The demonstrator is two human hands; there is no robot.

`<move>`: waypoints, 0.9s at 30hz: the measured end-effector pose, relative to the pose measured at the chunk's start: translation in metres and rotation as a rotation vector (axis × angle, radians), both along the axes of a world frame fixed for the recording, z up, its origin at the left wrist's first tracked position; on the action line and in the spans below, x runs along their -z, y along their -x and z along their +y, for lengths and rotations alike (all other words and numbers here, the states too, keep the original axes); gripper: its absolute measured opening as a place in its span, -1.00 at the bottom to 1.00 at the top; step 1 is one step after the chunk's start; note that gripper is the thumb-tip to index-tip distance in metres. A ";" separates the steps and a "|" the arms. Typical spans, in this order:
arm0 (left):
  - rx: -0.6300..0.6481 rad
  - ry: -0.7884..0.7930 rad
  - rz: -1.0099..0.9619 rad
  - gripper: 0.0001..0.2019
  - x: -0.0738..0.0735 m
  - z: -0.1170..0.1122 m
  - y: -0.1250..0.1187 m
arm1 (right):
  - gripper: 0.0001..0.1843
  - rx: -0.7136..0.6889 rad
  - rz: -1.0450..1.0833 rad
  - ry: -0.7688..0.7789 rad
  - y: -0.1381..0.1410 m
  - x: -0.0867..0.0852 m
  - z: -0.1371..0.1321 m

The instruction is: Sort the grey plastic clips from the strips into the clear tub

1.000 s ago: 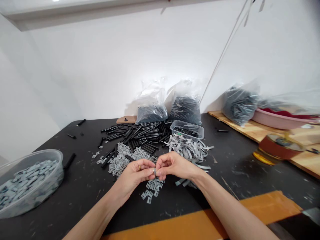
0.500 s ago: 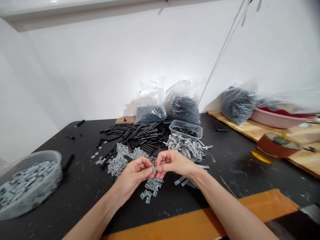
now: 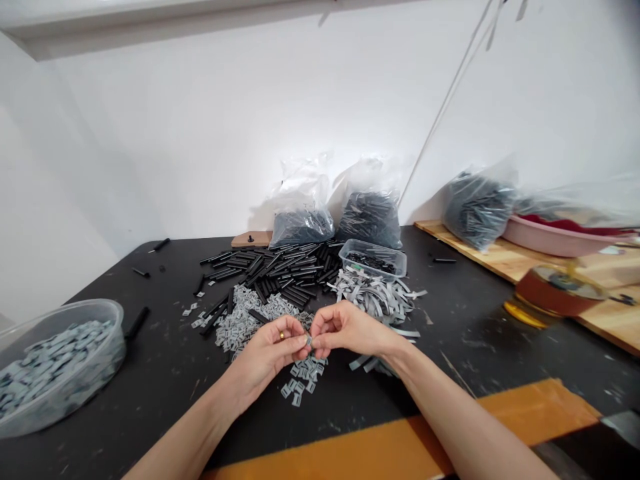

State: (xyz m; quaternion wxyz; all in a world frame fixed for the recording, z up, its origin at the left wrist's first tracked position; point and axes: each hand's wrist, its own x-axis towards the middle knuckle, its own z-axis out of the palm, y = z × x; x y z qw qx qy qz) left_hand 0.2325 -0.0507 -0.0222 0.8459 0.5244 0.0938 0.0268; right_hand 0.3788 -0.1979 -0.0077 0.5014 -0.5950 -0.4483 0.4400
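Looks like a tiny grey plastic clip [image 3: 309, 341] is being pinched between the left hand [image 3: 273, 350] and right hand [image 3: 350, 330], held together over loose grey clips [image 3: 303, 380] on the black worktop [image 3: 465, 333].

left hand [image 3: 267, 357] | right hand [image 3: 350, 331] | fingertips [image 3: 301, 341] pinching together | forearms [image 3: 450, 413] angled inward

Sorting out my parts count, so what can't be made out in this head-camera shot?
Head view:
The small grey piece: mostly hidden by the fingers of the left hand and right hand.
The pink basin: cut off at right, its contents blurred behind clear plastic.
The round red-banded object: too blurred to identify.
The clear tub of grey pieces: cut off by the left edge.
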 end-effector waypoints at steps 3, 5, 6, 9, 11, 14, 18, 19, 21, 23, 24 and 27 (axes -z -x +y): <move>-0.013 0.009 -0.001 -0.87 0.000 0.001 0.000 | -0.74 0.015 0.001 -0.026 0.003 -0.001 0.001; -0.027 0.020 0.002 -0.89 0.000 0.002 0.000 | -0.73 0.026 0.036 -0.066 0.005 -0.002 0.002; -0.035 0.028 0.008 -0.89 0.000 0.003 -0.001 | -0.71 0.028 0.052 -0.089 0.007 -0.002 0.003; -0.052 0.038 0.030 -0.88 0.001 0.004 -0.001 | -0.71 0.016 0.036 -0.123 0.009 -0.002 0.004; -0.056 0.028 0.047 -0.87 0.001 0.003 -0.001 | -0.75 0.004 -0.017 -0.118 0.010 -0.002 0.004; -0.049 0.007 0.074 -0.86 0.000 0.004 -0.001 | -0.83 -0.007 -0.136 -0.164 0.009 -0.003 0.004; -0.110 0.029 0.048 -0.87 -0.004 0.011 -0.002 | -0.93 0.053 -0.399 -0.306 0.010 -0.010 0.002; -0.149 0.049 0.037 -0.88 -0.005 0.013 -0.002 | -0.93 0.068 -0.411 -0.312 0.011 -0.011 0.002; -0.230 0.101 0.025 -0.90 -0.006 0.017 -0.002 | -0.93 0.071 -0.333 -0.291 0.012 -0.013 0.002; -0.272 0.159 0.040 -0.87 -0.006 0.017 -0.003 | -0.92 0.060 -0.192 -0.277 0.014 -0.012 0.003; -0.273 0.183 0.051 -0.83 -0.005 0.016 -0.003 | -0.92 0.057 -0.131 -0.282 0.015 -0.012 0.003; -0.183 0.227 0.063 -0.83 -0.003 0.008 -0.004 | -0.90 0.070 -0.044 -0.315 0.015 -0.011 0.004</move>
